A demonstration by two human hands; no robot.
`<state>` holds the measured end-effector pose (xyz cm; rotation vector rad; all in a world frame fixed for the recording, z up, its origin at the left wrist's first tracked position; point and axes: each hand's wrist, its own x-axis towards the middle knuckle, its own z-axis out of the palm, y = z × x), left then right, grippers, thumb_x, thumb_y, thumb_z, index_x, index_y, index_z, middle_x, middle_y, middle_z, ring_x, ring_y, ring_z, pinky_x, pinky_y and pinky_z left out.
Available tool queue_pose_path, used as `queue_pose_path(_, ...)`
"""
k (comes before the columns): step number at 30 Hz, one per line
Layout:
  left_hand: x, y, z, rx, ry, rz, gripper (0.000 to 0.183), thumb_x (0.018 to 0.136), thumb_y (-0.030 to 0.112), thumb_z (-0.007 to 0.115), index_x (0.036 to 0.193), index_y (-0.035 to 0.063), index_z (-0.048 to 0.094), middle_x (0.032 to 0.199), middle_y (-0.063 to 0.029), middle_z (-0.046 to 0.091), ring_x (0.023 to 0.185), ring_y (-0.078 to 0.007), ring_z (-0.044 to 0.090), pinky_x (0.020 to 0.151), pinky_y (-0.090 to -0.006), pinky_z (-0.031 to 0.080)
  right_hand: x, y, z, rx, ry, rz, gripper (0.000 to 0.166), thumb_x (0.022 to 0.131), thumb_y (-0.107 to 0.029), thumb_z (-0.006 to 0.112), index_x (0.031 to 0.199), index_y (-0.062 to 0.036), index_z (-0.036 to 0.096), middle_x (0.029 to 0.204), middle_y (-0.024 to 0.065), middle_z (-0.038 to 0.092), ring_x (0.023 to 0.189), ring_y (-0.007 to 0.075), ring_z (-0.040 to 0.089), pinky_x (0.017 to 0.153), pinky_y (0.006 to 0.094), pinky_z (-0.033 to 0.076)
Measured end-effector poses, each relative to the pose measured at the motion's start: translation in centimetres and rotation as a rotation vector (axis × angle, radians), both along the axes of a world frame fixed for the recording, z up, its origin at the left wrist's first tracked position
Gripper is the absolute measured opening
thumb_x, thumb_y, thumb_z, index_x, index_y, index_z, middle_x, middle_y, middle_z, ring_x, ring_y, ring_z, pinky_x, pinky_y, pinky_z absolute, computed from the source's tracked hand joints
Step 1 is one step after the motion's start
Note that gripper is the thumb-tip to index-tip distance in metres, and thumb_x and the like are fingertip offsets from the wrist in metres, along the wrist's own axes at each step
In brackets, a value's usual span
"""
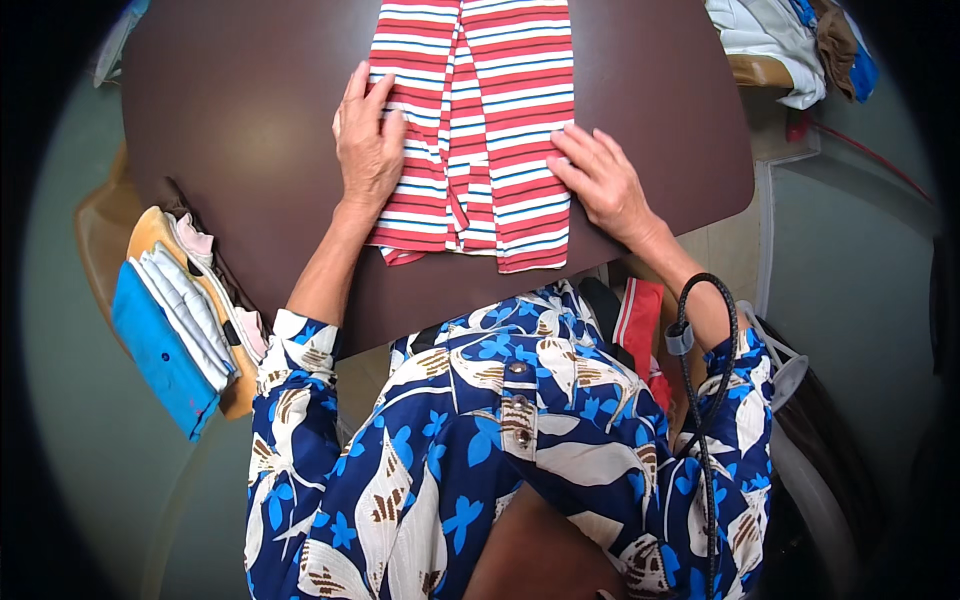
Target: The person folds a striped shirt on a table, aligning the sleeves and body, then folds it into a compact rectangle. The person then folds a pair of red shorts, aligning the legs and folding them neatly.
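Note:
A striped garment (525,150) in red, white, blue and dark brown lies flat on the dark brown table (255,202). Its two sides are folded inward, and between them a narrow gap shows more striped cloth underneath. The far end runs out of the picture's top. My left hand (369,142) rests on the garment's left edge with fingers spread. On the opposite edge lie the fingertips of my right hand (600,176), its palm over the table. Neither hand grips the cloth. Near me, the lower hem is uneven, the right side reaching lower.
On a chair (101,225) at the left sits a stack of folded clothes (169,345), blue on the outside. More clothes (772,45) hang over a chair at the upper right. A black braided cord (731,322) loops by my right forearm. Red cloth (637,322) lies beside my lap.

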<state>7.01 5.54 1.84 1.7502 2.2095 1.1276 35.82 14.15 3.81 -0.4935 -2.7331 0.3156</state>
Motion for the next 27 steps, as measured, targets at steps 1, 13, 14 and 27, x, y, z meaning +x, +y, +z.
queue_pose_path(1, -0.9, -0.3, -0.3, 0.072, -0.136, -0.045, 0.030, 0.082, 0.008, 0.050, 0.112, 0.0056, 0.057, 0.129, -0.0130, 0.047, 0.123, -0.0298, 0.041, 0.100, -0.0424, 0.033, 0.5, -0.7, -0.3, -0.017, -0.003, -0.012, 0.029, 0.082, -0.011, 0.055, 0.111, -0.0085, 0.056, 0.125, 0.0120, 0.051, 0.120, 0.0273, 0.047, 0.096, 0.0482, 0.039)
queue_pose_path(13, -5.0, -6.0, 1.9, -0.147, 0.425, -0.492, 0.043, 0.076, -0.002, 0.054, 0.117, 0.0103, 0.055, 0.133, -0.0102, 0.045, 0.127, -0.0323, 0.038, 0.099, -0.0460, 0.033, 0.0, -1.0, -0.4, -0.044, -0.039, 0.097, 0.043, 0.074, -0.009, 0.063, 0.116, -0.0090, 0.052, 0.129, 0.0115, 0.048, 0.123, 0.0264, 0.043, 0.103, 0.0511, 0.030)
queue_pose_path(14, -5.1, -5.9, 2.1, -0.167, 0.430, -0.522, 0.043, 0.076, -0.002, 0.053, 0.118, 0.0104, 0.055, 0.134, -0.0099, 0.045, 0.127, -0.0324, 0.037, 0.100, -0.0465, 0.032, -0.2, -0.8, -0.6, -0.038, -0.052, 0.110, 0.048, 0.071, -0.008, 0.065, 0.116, -0.0087, 0.051, 0.130, 0.0117, 0.047, 0.124, 0.0267, 0.042, 0.104, 0.0518, 0.028)
queue_pose_path(27, -4.4, -6.1, 0.7, -0.207, 0.340, -0.579, 0.050, 0.078, 0.032, 0.061, 0.122, 0.0107, 0.052, 0.135, -0.0080, 0.043, 0.130, -0.0313, 0.032, 0.103, -0.0490, 0.023, -0.6, -0.8, -2.1, 0.080, 0.024, 0.087, 0.035, 0.082, -0.015, 0.057, 0.116, -0.0104, 0.051, 0.123, 0.0097, 0.053, 0.117, 0.0250, 0.049, 0.095, 0.0454, 0.041)
